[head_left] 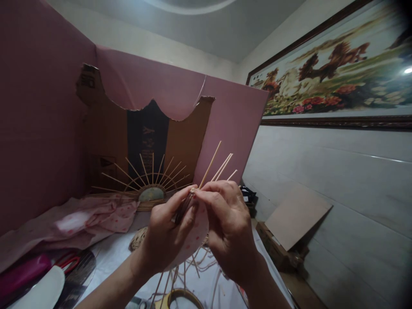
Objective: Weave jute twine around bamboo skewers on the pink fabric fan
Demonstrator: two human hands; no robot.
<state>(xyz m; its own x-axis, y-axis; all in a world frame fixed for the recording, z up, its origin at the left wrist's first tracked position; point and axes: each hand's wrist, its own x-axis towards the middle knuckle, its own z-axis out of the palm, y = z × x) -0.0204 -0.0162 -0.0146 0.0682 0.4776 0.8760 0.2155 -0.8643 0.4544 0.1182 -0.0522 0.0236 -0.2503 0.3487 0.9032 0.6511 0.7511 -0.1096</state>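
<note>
My left hand [170, 234] is closed around the edge of a rounded, pale piece with pink dots [193, 240], a dark strip showing between its fingers. My right hand [230, 223] pinches at the same edge, its fingertips meeting the left ones over a tiny pale and red bit too small to name. Thin wooden sticks [210, 165] rise behind my right hand. More sticks [165, 283] point down below the dotted piece. Beyond my hands stands a half-round sunburst of sticks [152, 193] with a pale centre.
A ball of twine [137, 241] lies left of my hands, with a tape roll [162, 302] below. Red-handled scissors [73, 261], a magenta pouch [28, 272] and dotted pink cloth [109, 214] are at left. Cut cardboard [106, 137] stands behind; a flat board [298, 214] leans at right.
</note>
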